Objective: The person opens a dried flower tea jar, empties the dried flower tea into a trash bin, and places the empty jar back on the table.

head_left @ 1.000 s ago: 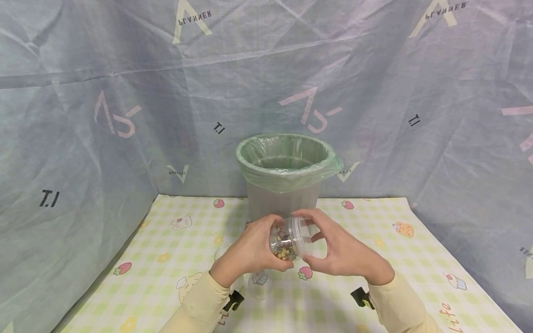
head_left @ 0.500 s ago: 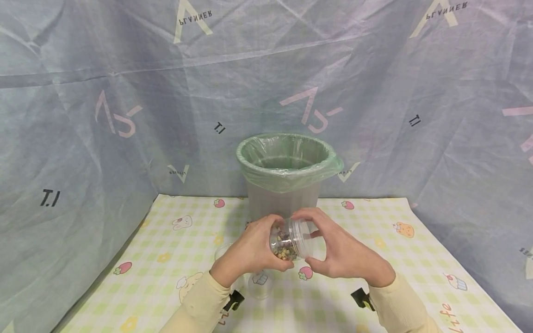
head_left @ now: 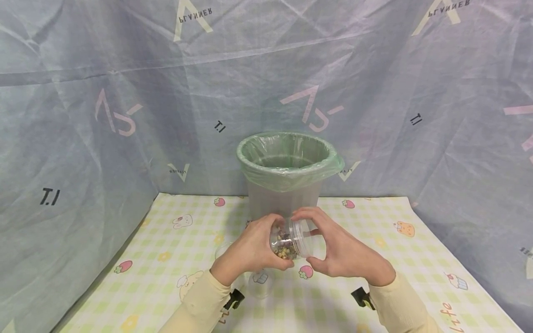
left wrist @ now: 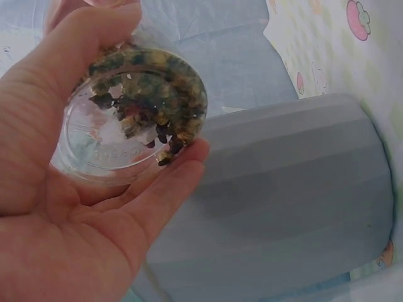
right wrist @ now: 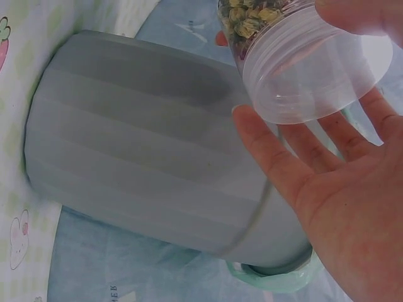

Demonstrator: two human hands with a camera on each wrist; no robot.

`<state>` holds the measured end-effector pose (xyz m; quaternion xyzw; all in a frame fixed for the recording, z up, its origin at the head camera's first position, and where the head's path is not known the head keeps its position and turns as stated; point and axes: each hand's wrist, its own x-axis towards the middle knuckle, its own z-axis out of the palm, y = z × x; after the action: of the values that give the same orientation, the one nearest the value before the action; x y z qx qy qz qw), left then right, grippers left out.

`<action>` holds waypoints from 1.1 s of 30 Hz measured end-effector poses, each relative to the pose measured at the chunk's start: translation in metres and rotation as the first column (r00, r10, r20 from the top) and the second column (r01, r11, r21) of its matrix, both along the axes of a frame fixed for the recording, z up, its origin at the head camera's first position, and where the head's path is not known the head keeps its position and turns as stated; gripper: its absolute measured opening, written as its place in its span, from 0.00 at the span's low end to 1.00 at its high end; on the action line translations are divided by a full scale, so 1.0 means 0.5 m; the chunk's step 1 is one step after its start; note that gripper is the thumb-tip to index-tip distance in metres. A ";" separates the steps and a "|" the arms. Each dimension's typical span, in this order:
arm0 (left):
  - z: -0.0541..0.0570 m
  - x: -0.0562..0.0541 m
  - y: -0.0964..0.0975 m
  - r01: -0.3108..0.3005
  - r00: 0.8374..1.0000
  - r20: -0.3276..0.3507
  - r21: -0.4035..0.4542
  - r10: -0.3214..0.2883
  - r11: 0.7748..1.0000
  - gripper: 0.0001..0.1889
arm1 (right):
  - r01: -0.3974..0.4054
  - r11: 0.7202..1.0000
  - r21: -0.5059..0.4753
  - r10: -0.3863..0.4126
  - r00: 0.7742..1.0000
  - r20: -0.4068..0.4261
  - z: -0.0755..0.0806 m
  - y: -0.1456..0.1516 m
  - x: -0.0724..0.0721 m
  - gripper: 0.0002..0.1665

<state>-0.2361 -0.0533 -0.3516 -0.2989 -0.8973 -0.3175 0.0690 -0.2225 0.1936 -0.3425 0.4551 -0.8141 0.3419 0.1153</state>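
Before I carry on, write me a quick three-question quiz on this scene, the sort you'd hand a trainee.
1. Which hand holds the body of the clear jar, with its base towards the palm?
2. True or false: the jar is held upright.
3. The bag over the rim of the bin is: A) red, B) green, C) black.

Key:
1. The left hand.
2. False; it is tipped on its side.
3. B, green.

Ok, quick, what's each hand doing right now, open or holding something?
Left hand: holding the jar.
Right hand: holding the lid between thumb and fingers.
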 end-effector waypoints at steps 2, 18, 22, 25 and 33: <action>0.000 0.000 0.000 0.000 1.000 -0.003 -0.001 0.000 1.000 0.47 | -0.004 1.000 -0.001 0.004 1.000 -0.010 -0.001 0.000 -0.001 0.54; -0.001 0.000 0.001 0.008 1.000 -0.021 0.001 -0.008 1.000 0.46 | -0.004 1.000 0.011 0.004 1.000 -0.003 -0.004 0.002 -0.004 0.58; -0.002 0.000 0.001 0.009 1.000 -0.025 0.003 -0.009 1.000 0.46 | 0.005 1.000 0.013 -0.005 1.000 0.012 -0.005 0.004 -0.004 0.58; -0.001 0.000 0.001 0.010 1.000 -0.028 0.002 -0.010 1.000 0.46 | 0.005 1.000 0.016 -0.005 1.000 0.014 -0.005 0.005 -0.005 0.58; 0.002 0.001 -0.001 0.012 1.000 -0.025 0.014 -0.012 1.000 0.46 | 0.014 0.999 -0.032 -0.012 0.998 0.063 -0.003 0.008 -0.007 0.54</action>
<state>-0.2354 -0.0540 -0.3505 -0.3079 -0.8922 -0.3206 0.0806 -0.2259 0.1976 -0.3441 0.4369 -0.8146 0.3685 0.0990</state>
